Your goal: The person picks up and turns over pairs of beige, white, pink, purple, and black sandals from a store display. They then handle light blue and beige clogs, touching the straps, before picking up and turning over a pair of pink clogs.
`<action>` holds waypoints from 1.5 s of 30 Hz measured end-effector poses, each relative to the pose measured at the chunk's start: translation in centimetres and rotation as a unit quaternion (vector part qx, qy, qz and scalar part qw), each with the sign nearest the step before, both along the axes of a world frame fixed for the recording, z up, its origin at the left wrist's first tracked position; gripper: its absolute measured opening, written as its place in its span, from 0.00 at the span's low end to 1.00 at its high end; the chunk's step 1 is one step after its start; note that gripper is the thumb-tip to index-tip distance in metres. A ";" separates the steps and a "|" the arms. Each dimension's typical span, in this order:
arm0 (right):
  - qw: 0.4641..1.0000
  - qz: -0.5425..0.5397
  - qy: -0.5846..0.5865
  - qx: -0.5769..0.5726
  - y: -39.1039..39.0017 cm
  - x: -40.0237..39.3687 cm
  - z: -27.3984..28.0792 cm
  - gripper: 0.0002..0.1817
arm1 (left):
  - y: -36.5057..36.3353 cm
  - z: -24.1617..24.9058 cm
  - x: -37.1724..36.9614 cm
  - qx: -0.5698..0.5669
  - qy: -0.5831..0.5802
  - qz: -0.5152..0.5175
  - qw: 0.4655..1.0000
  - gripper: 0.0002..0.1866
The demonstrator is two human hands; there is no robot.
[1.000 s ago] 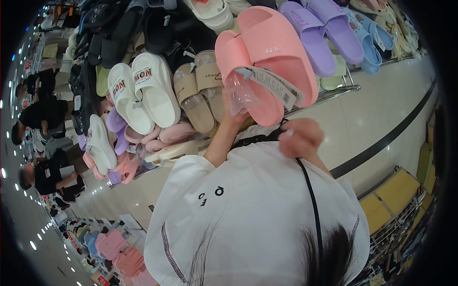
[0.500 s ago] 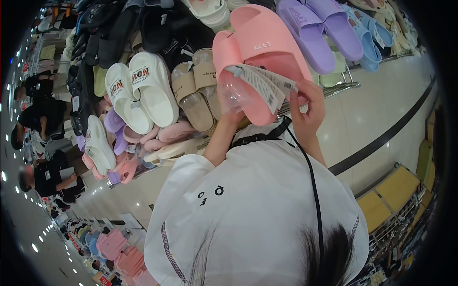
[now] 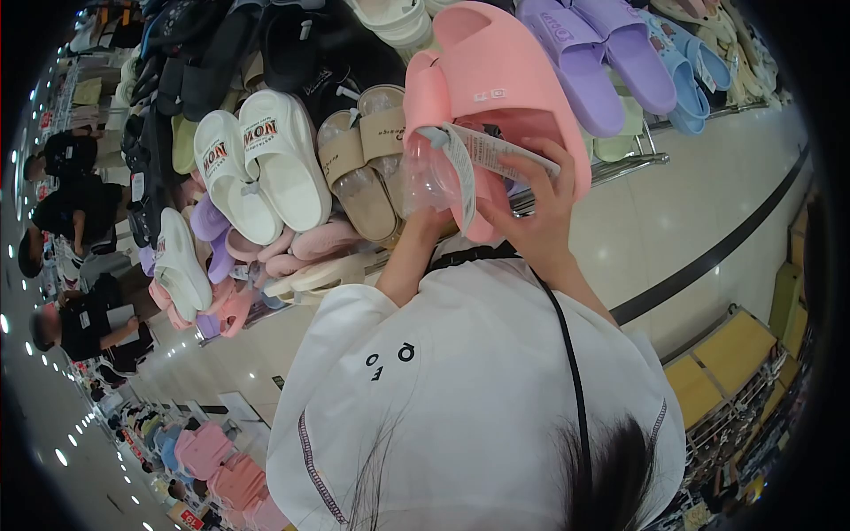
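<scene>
While the pink slippers [image 3: 496, 97] are gripped from below by the left hand [image 3: 431, 221], their tag [image 3: 496, 152] is pinched by the nearer right hand [image 3: 536, 217].

I am reading "MON" in red and black on the strap of each white slipper [image 3: 266, 164]. My white shirt [image 3: 460, 389] is showing the letters "O" and "F". The pink slide [image 3: 496, 80] is carrying small white marks, and its paper tag [image 3: 487, 150] is printed too finely to read.

slides [image 3: 496, 97] before rack [image 3: 633, 164] | tag [image 3: 482, 150] on slides, seemingly | clogs [image 3: 257, 173] left
</scene>
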State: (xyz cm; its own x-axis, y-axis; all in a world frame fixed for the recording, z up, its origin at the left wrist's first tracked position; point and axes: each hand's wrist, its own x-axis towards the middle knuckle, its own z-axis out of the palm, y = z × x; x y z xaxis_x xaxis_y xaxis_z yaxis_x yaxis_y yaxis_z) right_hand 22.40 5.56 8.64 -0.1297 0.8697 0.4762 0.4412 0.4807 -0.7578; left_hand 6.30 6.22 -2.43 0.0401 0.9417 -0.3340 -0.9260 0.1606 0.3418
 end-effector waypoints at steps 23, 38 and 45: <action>0.963 -0.011 0.110 -0.248 -0.5 5.2 -6.7 0.08 | 0.9 1.2 0.3 -0.025 0.369 0.119 0.922 0.30; 0.935 -0.011 0.122 -0.332 1.6 7.2 -8.0 0.09 | 6.7 -1.1 3.8 -0.005 0.580 0.204 0.788 0.34; 0.926 -0.063 0.128 -0.350 -1.8 8.8 -10.4 0.09 | 7.5 3.8 1.9 0.228 0.827 0.101 0.504 0.30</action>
